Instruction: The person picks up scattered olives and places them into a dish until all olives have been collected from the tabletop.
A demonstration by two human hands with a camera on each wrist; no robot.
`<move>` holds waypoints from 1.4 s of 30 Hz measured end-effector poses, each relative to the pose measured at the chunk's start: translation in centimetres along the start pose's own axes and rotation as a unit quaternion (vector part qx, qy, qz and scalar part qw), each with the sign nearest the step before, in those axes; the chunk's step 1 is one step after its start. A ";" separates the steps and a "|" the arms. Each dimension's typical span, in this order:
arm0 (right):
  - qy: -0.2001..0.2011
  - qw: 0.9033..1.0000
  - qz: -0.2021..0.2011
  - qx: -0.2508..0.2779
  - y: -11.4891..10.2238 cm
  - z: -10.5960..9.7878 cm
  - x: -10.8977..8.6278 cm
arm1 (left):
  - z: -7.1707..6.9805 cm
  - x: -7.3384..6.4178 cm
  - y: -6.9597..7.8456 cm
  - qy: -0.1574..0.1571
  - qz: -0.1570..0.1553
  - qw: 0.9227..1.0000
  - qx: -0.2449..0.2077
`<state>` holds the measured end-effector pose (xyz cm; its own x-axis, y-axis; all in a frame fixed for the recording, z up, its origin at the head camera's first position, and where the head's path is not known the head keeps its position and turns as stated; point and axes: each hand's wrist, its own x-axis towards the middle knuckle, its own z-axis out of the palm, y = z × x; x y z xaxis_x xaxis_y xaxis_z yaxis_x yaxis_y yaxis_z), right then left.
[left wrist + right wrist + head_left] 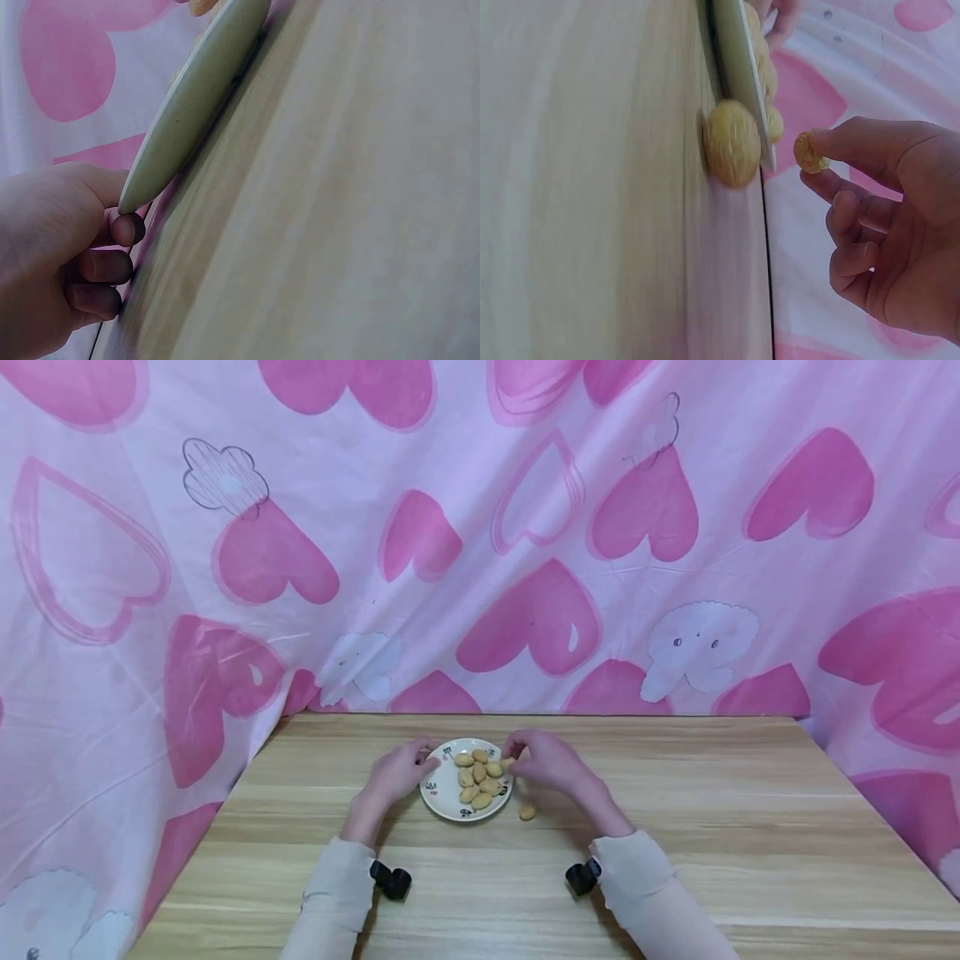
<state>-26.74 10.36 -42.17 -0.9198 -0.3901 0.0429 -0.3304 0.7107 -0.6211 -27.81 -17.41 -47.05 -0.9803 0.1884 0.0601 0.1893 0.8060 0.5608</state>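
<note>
A small white plate (442, 802) with printed figures round its rim bears several wrinkled, yellow-brown oval pieces (480, 772), like dried fruit or nuts. My left hand (397, 770) pinches the plate's left rim, thumb over the edge and curled fingers below; the left wrist view shows this grip on the plate (187, 112) from the side. Between thumb and forefinger, my right hand (900, 217) pinches one wrinkled oval piece (808, 153), above and beside the plate's right rim. Another such piece (527, 812) lies on the table just right of the plate.
The wood-grain table (465, 902) runs back to a pink heart-patterned cloth (525, 527), which also hangs along the left and right sides. A small black camera (392, 881) sits at the left wrist, another camera (582, 877) at the right.
</note>
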 end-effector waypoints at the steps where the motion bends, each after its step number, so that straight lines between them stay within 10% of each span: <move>1: 0.002 1.000 -0.005 -0.002 -0.3 0.1 -0.1 | -0.1 0.0 0.0 -0.001 -0.001 1.000 0.000; 14: 0.001 0.995 -0.097 -0.010 -3.2 1.4 -0.5 | -0.2 0.0 0.1 -0.004 0.004 1.000 0.006; 42: -0.082 0.981 -0.138 -0.111 -5.7 4.8 -1.3 | 0.0 0.0 -0.1 0.005 0.004 1.000 0.008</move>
<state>-22.64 4.00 -42.47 -0.7488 -0.6611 0.0474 -0.6160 0.6678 -0.4177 -27.78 -17.50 -47.07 -0.9792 0.1889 0.0736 0.1980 0.8132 0.5473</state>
